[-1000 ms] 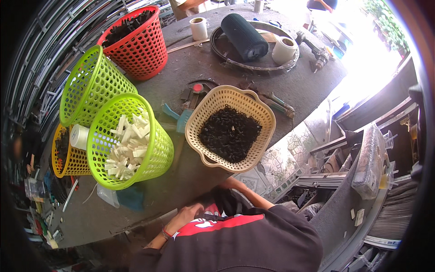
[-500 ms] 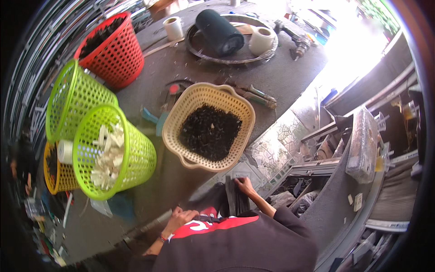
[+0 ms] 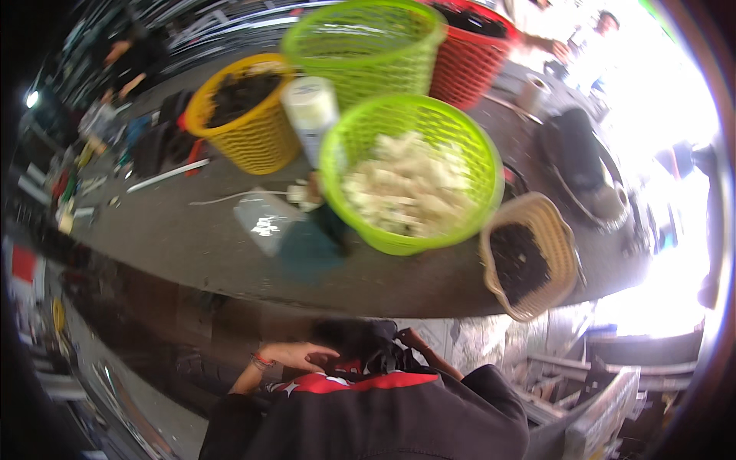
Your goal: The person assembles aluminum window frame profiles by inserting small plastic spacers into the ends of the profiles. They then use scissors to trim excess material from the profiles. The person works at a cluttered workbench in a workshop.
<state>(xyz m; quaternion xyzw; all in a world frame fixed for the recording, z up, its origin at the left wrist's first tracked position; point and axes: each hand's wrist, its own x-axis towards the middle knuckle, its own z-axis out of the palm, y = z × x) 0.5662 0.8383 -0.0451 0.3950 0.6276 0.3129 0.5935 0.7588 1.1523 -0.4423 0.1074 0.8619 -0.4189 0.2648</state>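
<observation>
Fierce white daylight floods in from the right, burning the far side to blank glare and washing pale haze over the beige basket [image 3: 571, 257]; the left falls off into dimness, where one small lamp [image 3: 31, 99] shows as a bright spot; deep shadow lies beneath the bench [image 3: 165, 234], whose front edge bows with the fisheye; black vignetting closes the corners; motion blur softens the white pieces [image 3: 406, 188] and the dark cylindrical roll [image 3: 579, 149]; sharp highlights speckle the clear plastic bag [image 3: 263, 222]; the right hand [image 3: 412, 339] is dark and indistinct.
</observation>
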